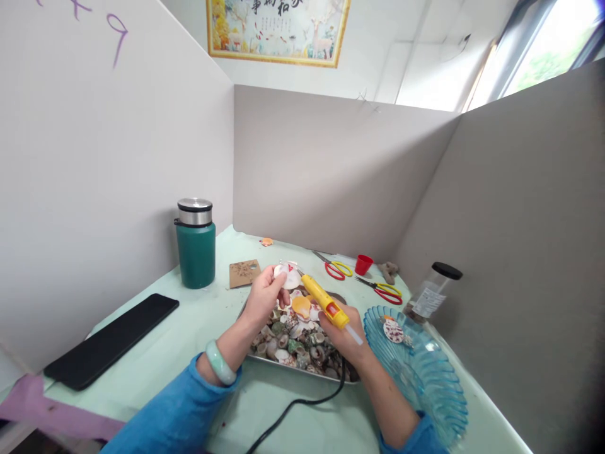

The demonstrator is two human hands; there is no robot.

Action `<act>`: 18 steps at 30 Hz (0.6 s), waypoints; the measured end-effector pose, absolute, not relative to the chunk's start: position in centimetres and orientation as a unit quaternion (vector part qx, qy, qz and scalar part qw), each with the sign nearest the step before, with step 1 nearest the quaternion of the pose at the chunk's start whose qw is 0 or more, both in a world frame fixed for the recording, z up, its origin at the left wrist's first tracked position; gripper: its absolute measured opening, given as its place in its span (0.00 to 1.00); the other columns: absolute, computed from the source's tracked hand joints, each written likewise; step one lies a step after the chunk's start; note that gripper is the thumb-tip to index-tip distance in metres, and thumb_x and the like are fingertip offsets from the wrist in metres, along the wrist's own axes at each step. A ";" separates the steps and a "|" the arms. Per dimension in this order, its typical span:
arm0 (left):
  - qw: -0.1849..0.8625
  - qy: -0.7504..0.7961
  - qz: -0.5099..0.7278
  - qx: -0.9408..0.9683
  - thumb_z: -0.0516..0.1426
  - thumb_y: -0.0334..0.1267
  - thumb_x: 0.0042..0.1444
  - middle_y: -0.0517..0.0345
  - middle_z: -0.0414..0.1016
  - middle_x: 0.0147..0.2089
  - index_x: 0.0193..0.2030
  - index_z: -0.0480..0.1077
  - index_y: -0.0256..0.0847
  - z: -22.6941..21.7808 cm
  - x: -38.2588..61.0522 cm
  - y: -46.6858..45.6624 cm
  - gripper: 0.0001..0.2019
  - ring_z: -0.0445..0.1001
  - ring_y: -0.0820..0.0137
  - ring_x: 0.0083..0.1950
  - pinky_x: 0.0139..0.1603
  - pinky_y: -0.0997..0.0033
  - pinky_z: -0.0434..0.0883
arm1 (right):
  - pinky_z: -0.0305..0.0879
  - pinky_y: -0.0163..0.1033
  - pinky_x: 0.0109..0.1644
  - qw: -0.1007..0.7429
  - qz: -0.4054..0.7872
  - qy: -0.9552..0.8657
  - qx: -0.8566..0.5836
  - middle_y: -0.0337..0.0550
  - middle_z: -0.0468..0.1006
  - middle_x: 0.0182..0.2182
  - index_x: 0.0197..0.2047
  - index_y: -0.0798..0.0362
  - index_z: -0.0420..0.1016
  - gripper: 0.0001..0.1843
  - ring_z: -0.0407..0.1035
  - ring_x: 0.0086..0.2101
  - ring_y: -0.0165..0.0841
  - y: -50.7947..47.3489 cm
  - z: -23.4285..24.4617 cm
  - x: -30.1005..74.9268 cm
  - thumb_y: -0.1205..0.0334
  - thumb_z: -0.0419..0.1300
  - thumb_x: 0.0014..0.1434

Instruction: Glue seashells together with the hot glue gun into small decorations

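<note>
My left hand (269, 291) pinches a white seashell (288, 277) that has a small red mark on it. In my right hand (347, 334) is a yellow hot glue gun (325, 301), with a clear glue stick poking from its back end. The gun's nozzle points at the shell's right edge; whether they touch I cannot tell. Both hands are above a metal tray (302, 373) heaped with seashells (293, 343), among them an orange scallop shell (301, 306). A black cord runs from the gun toward the table's front edge.
On the left stand a green bottle (195, 252) and a long black pad (113, 340). Behind the tray lie a brown card (244, 273), two pairs of scissors (338, 268) and a red cup (363, 264). A blue glass dish (442, 391) and a clear jar (432, 293) are at right. Partitions enclose the table.
</note>
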State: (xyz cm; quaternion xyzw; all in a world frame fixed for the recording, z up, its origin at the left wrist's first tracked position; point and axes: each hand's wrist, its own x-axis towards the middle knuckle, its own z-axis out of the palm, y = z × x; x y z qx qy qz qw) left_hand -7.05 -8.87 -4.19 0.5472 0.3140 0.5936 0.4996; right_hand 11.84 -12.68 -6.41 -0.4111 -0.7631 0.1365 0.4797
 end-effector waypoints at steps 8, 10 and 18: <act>0.484 0.337 0.557 0.585 0.53 0.45 0.55 0.65 0.65 0.13 0.36 0.63 0.37 -4.3 -6.9 -8.9 0.11 0.63 0.76 0.14 0.16 0.81 0.58 | 0.61 0.33 0.28 0.488 0.132 -0.760 -0.409 0.39 0.72 0.25 0.34 0.56 0.72 0.07 0.64 0.23 0.28 -12.8 -6.4 11.7 0.67 0.53 0.52; 0.486 0.344 0.551 0.584 0.53 0.45 0.55 0.66 0.66 0.13 0.37 0.64 0.37 -4.3 -6.8 -9.0 0.12 0.63 0.76 0.14 0.15 0.81 0.59 | 0.61 0.33 0.28 0.491 0.131 -0.761 -0.402 0.39 0.73 0.26 0.35 0.55 0.72 0.08 0.65 0.23 0.28 -12.9 -6.3 11.7 0.66 0.53 0.53; 0.494 0.347 0.515 0.609 0.53 0.48 0.55 0.65 0.65 0.13 0.34 0.64 0.37 -4.0 -6.7 -9.4 0.14 0.64 0.75 0.14 0.16 0.79 0.60 | 0.62 0.32 0.30 0.483 0.132 -0.771 -0.393 0.40 0.74 0.29 0.36 0.55 0.72 0.09 0.66 0.25 0.28 -12.9 -6.0 11.4 0.66 0.52 0.53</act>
